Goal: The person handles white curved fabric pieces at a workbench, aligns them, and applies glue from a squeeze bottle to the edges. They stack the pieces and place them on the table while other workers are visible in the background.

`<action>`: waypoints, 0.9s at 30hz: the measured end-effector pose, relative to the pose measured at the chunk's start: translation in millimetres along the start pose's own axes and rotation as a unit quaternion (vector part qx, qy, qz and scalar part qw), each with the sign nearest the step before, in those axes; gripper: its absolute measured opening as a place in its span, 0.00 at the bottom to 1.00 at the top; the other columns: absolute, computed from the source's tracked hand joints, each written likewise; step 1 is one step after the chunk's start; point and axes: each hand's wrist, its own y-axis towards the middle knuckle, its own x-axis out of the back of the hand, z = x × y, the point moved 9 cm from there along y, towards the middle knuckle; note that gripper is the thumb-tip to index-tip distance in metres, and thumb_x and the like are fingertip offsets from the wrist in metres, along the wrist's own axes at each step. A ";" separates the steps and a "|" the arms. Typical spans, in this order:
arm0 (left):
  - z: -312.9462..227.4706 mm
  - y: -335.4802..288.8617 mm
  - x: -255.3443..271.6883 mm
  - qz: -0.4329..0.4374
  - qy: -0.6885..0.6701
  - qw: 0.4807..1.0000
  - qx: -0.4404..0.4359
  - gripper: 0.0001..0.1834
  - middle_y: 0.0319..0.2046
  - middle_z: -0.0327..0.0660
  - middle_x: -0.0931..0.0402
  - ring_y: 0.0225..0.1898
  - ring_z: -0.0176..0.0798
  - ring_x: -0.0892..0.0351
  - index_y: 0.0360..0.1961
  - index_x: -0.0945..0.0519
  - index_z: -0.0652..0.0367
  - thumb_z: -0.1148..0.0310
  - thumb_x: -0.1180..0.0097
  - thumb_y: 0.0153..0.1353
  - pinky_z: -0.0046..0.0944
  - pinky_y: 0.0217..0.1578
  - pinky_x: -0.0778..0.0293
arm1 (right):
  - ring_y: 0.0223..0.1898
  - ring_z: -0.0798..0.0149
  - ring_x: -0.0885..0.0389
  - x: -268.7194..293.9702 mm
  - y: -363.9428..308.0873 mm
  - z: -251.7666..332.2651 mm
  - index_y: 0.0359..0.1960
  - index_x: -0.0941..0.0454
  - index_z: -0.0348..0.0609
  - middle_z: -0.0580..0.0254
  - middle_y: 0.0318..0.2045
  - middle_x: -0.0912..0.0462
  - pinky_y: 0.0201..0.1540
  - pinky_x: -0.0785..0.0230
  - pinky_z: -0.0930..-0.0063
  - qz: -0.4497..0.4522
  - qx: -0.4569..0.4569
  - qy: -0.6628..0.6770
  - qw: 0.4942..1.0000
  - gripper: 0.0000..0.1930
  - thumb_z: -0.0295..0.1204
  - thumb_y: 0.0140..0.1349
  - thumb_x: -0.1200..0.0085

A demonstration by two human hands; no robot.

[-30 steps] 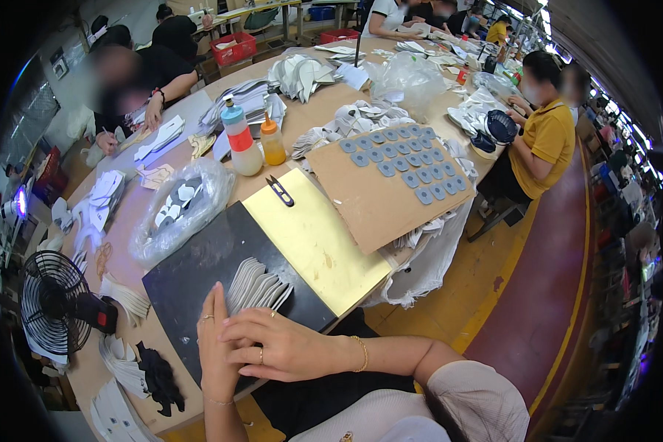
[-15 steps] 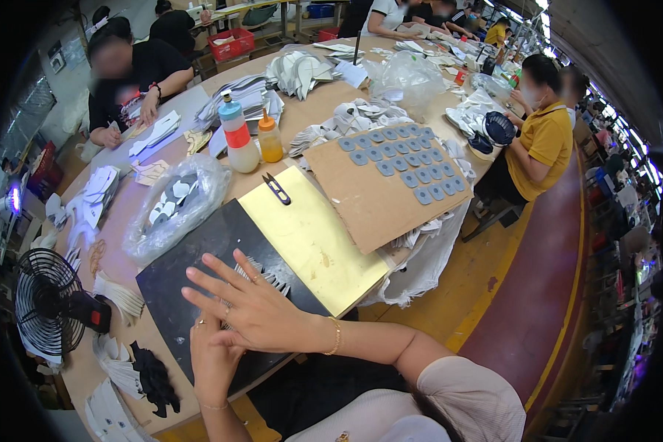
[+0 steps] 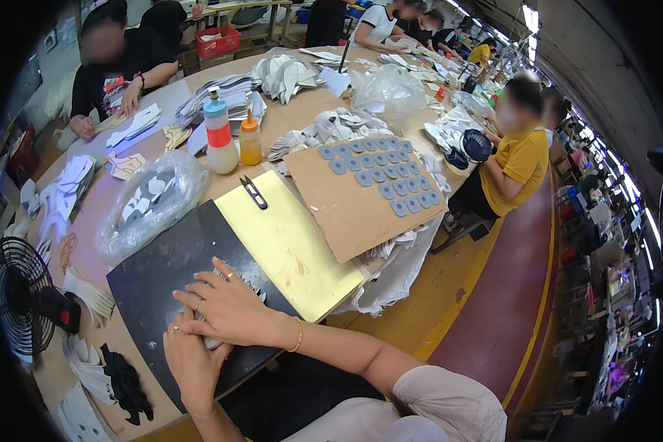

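My right hand (image 3: 232, 306) lies over a row of thin light-coloured pieces (image 3: 258, 292) on a black board (image 3: 166, 269). Its fingers are stretched out and apart, and they cover most of the row. Just below it, my left hand (image 3: 193, 368) is curled at the near end of the row, with light ridged edges showing between thumb and fingers. The right hand partly hides the left fingertips. Beside the black board is a yellow sheet (image 3: 295, 254), with dark thread snips (image 3: 254, 193) at its far end.
A cardboard sheet (image 3: 331, 214) bearing several grey-blue patches sits to the right. Beyond the board are a plastic bag of cut pieces (image 3: 114, 236), a bottle with a red band (image 3: 219, 136) and an orange-capped bottle (image 3: 250, 144). A black fan (image 3: 22, 295) stands left. Co-workers sit around the table.
My right hand has come down from above the row, its raised fingers now resting on the pieces. My left hand stays beneath it. The whole view has shifted slightly.
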 end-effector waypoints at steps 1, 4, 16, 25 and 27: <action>0.6 0.3 0.0 -0.001 0.002 1.000 0.005 0.39 0.39 0.49 0.26 0.43 0.54 0.28 0.53 0.27 0.65 0.61 0.27 0.39 0.48 0.45 0.34 | 0.63 0.47 0.32 0.0 0.1 0.0 0.62 0.27 0.42 0.51 0.54 0.21 0.71 0.57 0.41 0.009 -0.001 0.001 1.000 0.34 0.58 0.68 0.60; 2.6 -1.6 -1.5 -0.009 0.011 1.000 -0.005 0.39 0.38 0.48 0.27 0.42 0.53 0.28 0.53 0.27 0.65 0.59 0.27 0.40 0.48 0.44 0.34 | 0.63 0.47 0.32 1.3 -1.2 1.4 0.63 0.28 0.43 0.51 0.54 0.21 0.71 0.58 0.39 0.006 0.004 -0.011 1.000 0.34 0.58 0.68 0.61; -0.5 -2.0 2.6 -0.013 0.016 0.999 -0.030 0.41 0.38 0.48 0.26 0.42 0.53 0.27 0.54 0.28 0.65 0.58 0.26 0.38 0.48 0.42 0.34 | 0.72 0.44 0.47 -3.5 0.7 1.5 0.69 0.37 0.42 0.48 0.66 0.33 0.70 0.65 0.32 0.012 0.008 -0.061 0.998 0.37 0.58 0.69 0.63; 10.3 -2.3 -2.9 -0.048 0.020 0.995 -0.087 0.29 0.39 0.47 0.23 0.42 0.52 0.25 0.52 0.23 0.60 0.60 0.35 0.50 0.49 0.41 0.35 | 0.75 0.36 0.61 30.8 -10.9 71.0 0.72 0.43 0.52 0.47 0.75 0.53 0.67 0.67 0.24 -0.036 0.097 -0.031 0.994 0.41 0.55 0.60 0.46; 7.0 3.3 -5.2 -0.042 0.005 0.996 -0.084 0.28 0.40 0.46 0.22 0.43 0.52 0.25 0.52 0.23 0.60 0.59 0.36 0.50 0.49 0.41 0.35 | 0.75 0.35 0.64 33.8 -18.4 89.2 0.73 0.44 0.54 0.48 0.75 0.56 0.66 0.68 0.23 -0.041 0.132 -0.005 0.990 0.43 0.55 0.58 0.44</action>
